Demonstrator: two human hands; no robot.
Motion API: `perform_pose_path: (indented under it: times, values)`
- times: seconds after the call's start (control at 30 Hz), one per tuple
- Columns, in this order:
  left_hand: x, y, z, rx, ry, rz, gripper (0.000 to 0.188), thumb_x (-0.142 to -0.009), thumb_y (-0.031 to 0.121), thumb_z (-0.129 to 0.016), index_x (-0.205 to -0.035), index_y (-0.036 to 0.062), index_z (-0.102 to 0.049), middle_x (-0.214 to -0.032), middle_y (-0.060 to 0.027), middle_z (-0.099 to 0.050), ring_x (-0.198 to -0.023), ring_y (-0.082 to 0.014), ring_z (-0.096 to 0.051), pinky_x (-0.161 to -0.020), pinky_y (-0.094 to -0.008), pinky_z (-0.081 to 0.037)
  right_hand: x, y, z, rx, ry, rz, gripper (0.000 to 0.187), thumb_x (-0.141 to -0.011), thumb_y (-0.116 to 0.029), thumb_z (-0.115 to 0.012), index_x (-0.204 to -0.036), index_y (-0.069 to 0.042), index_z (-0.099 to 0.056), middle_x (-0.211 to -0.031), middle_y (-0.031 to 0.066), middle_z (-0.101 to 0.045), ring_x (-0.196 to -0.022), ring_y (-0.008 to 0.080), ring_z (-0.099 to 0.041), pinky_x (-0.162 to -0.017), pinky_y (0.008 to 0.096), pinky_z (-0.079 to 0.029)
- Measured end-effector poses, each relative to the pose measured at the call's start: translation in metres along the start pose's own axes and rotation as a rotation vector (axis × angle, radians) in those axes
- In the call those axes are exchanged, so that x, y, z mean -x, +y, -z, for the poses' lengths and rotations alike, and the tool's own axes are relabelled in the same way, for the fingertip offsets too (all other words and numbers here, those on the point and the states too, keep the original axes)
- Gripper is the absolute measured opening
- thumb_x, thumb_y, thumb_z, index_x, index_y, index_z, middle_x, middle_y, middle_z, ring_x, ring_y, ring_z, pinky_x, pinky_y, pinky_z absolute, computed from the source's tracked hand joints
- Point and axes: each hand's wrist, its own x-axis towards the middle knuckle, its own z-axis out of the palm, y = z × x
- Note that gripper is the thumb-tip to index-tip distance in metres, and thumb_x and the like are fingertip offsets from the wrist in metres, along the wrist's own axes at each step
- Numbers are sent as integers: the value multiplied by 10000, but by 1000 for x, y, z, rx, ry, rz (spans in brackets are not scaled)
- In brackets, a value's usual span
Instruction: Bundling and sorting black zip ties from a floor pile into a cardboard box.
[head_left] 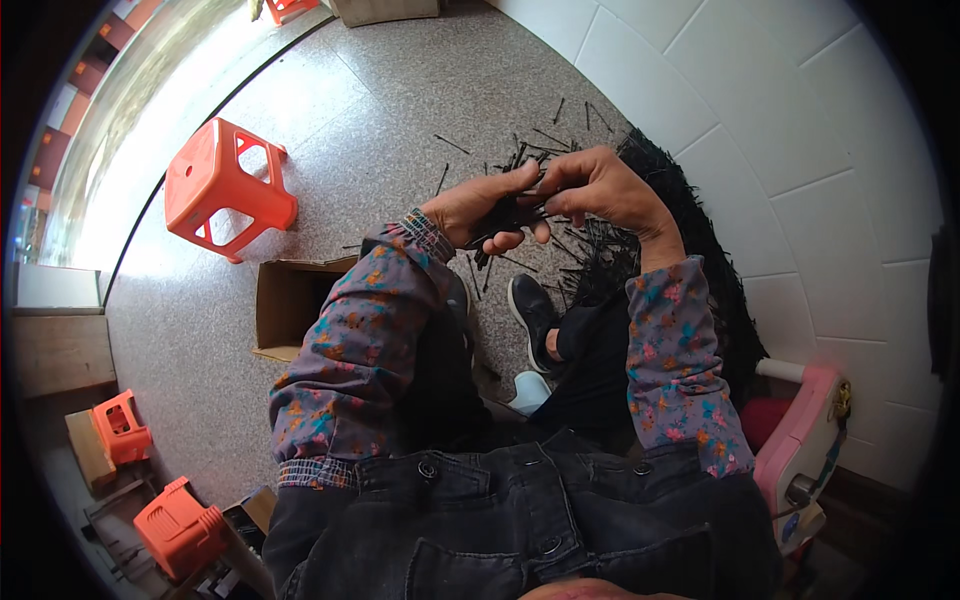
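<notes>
A bundle of thin black sticks (505, 214) lies across the palm of my left hand (465, 212), whose thumb and fingers close around it. My right hand (612, 192) meets it from the other side, its thumb and forefinger pinched together at the bundle's right end. How many sticks the right fingertips grip is too small to tell. On the floor beyond and below both hands, more loose black sticks (590, 250) are scattered, thickest to the right. Their exact kind does not show.
Against the white tiled wall (800, 200) runs a long dark heap (690, 220). An open cardboard box (275, 310) stands by my left forearm. An orange plastic stool (225, 185) is farther left, with more orange stools (180, 530) at lower left. A pink-and-white frame (800, 430) stands at right.
</notes>
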Motion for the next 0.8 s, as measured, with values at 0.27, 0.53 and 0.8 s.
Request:
perform_pose_path:
  times: [0.27, 0.53, 0.8]
  values:
    - [4, -1, 14, -9, 19, -96, 150, -859, 132, -587, -923, 58, -473, -781, -122, -606, -399, -85, -429, -323, -215, -315, 2, -7, 3, -22, 249, 71, 176, -814, -146, -629, -920, -5, -632, -847, 43, -631, -731, 88, -565, -643, 233, -471]
    - [6, -3, 6, -67, 171, -69, 142, -853, 87, -584, -955, 44, -495, -754, -109, -610, -435, -89, -461, -348, -215, -342, -29, 32, -4, -496, 471, 60, 437, -907, -409, -500, -1015, 1, -601, -924, 77, -634, -838, 144, -599, -724, 249, -475]
    - [1, -11, -1, 3, 29, -15, 225, -896, 156, -535, -1066, 12, -501, -626, -15, -495, -433, -84, -401, -383, -215, -331, -35, 18, -27, -517, 368, 134, 488, -917, -449, -458, -1039, 2, -595, -936, 93, -638, -883, 170, -610, -771, 277, -478]
